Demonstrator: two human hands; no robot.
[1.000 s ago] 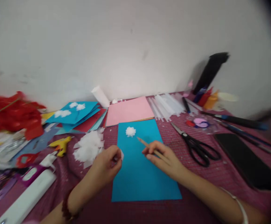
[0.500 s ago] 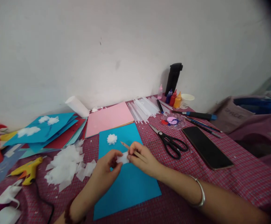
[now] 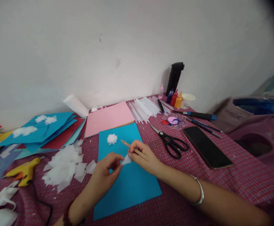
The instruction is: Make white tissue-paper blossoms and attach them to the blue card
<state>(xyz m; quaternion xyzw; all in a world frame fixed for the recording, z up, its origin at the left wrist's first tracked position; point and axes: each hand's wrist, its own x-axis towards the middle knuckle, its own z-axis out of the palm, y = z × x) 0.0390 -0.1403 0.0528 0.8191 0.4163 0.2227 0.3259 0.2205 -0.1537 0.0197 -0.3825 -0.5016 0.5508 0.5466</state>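
Note:
A small piece of white tissue paper is stretched between my two hands above a blue sheet. My left hand pinches its left corner between thumb and fingertips. My right hand is closed around a pencil, whose tip points up and left; the same hand's fingertips meet the paper's right edge. Beyond the hands, a round white paper tuft sits on the upper part of the blue sheet. Left of the sheet lies a loose heap of tissue squares.
Black-handled scissors and a phone lie to the right. A yellow glue gun with a cord is at left. Pink paper, glue sticks, paint bottles and a paint-smeared palette stand farther back.
The tissue piece has turned from lying nearly flat between the fingers to a slanted, narrower shape. My left fingertips have shifted slightly; the pencil stays in my right hand.

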